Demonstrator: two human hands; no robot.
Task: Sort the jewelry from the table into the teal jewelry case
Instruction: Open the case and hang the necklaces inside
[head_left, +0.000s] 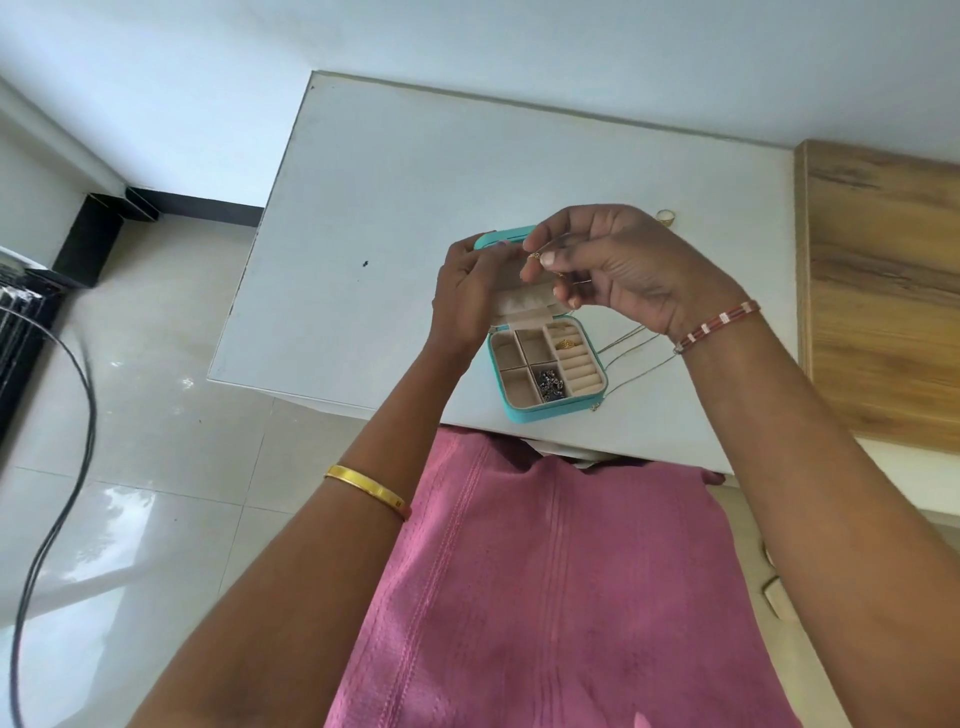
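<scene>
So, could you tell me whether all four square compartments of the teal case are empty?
No, the near right square compartment of the teal case holds dark beaded jewelry, while the other three show only beige lining.

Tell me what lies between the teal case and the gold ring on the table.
In the head view, the right hand hangs between the case and the ring, hiding most of that stretch of table.

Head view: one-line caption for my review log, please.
Both hands, left hand and right hand, hold a small gold piece above the open teal jewelry case.
</scene>
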